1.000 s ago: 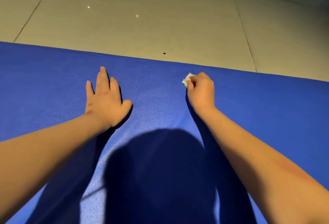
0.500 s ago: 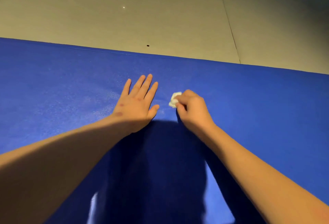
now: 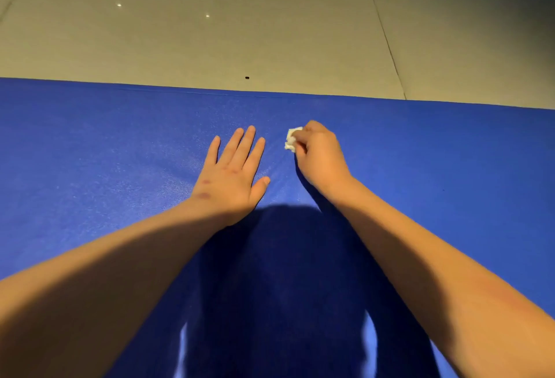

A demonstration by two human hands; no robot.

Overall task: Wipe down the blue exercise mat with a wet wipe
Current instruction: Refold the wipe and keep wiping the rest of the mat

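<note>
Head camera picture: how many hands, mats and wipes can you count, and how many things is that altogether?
hands: 2, the left hand and the right hand
blue mat: 1
white wipe: 1
total: 4

One mat (image 3: 90, 152) in shot, one wipe (image 3: 290, 141), and two hands on it: a left hand (image 3: 232, 173) and a right hand (image 3: 319, 156). Beyond it on the floor (image 3: 210, 47), one dark speck (image 3: 247, 78) and two glints (image 3: 119, 5).
</note>
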